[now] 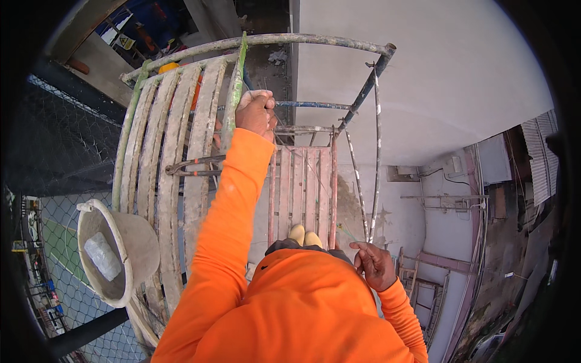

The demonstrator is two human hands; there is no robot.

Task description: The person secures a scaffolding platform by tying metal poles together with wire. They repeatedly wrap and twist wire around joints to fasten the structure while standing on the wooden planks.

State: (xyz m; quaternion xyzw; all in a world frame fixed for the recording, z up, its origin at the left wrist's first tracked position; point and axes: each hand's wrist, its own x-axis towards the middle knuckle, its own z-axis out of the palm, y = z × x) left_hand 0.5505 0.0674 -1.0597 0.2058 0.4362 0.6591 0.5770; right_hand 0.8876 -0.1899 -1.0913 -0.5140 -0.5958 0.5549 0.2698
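Head view, left hand (257, 114): curled closed, seemingly pinching thin wire (264, 83) beside the right edge of the slatted platform (202, 133).
Right hand (376, 266): half-curled; cannot tell whether it grips anything.
Long-handled tool (174, 170): unheld, just inside that edge.
Bucket (142, 245): near-left corner.
Progress: wire apparently in 1 hand; remainder, cannot tell.

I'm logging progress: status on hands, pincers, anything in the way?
Left hand closed at green bar, contents unclear; right hand half-curled, seemingly empty. Pincers on planks, partly behind left sleeve. Bucket apart, left of them.

2 hands (256, 114), 2 boots (296, 233), 1 bucket (140, 248), 1 pincer tool (175, 170), 2 slatted platforms (168, 181)
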